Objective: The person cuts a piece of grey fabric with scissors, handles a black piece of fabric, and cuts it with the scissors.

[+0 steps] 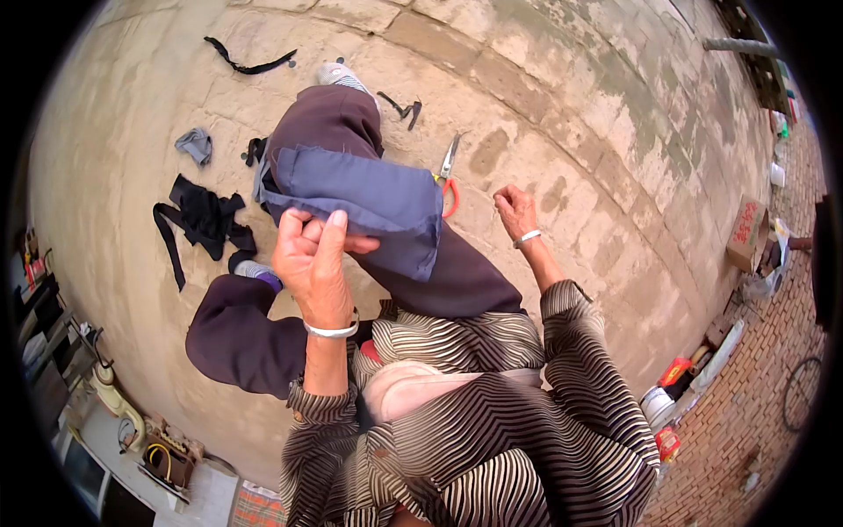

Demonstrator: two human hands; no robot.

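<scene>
A folded piece of dark blue cloth lies over my raised knee in the dark trousers. My left hand grips its near edge, thumb on top and fingers curled underneath. Off to the right, apart from the cloth, my right hand is raised with its thumb and fingertips pressed together. Whatever it pinches, if anything, is too small to make out. Between the cloth and that hand, scissors with red and yellow handles lie on the ground, blades pointing away from me.
Black cloth scraps, a grey scrap and a black strip lie on the concrete ground. A sewing machine stands at lower left. At right are a cardboard box and a white bucket.
</scene>
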